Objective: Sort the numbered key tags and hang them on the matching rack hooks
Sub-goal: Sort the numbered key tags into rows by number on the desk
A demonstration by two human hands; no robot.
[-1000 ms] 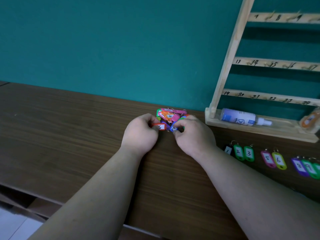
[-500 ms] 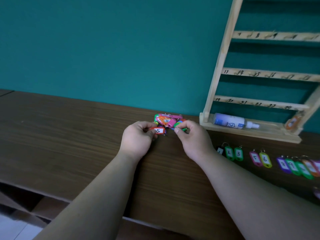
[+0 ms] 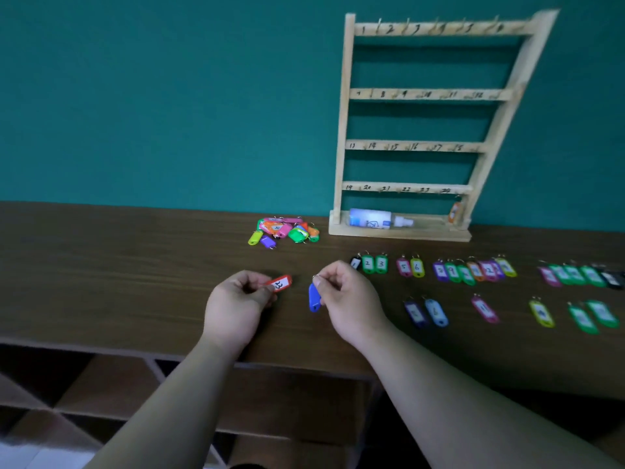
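My left hand (image 3: 236,302) pinches a red key tag (image 3: 280,283) with a number label facing up. My right hand (image 3: 345,296) pinches the ring of a blue key tag (image 3: 314,297), which hangs with its plain back toward me. A pile of unsorted coloured tags (image 3: 284,230) lies on the table behind both hands. Sorted tags (image 3: 416,266) lie in two rows to the right, numbered 1, 2, 3, 5, 6 and on. The wooden rack (image 3: 341,130) with numbered hooks stands against the wall; one orange tag (image 3: 455,212) hangs at its lower right.
A white bottle (image 3: 372,219) lies on the rack's base ledge. The brown table (image 3: 118,265) ends in a front edge just under my forearms, with open shelf compartments (image 3: 101,394) below. A teal wall stands behind.
Both hands have pulled back from the pile toward me, each carrying one tag: red in the left, blue in the right. The view has tilted up to show the whole rack.
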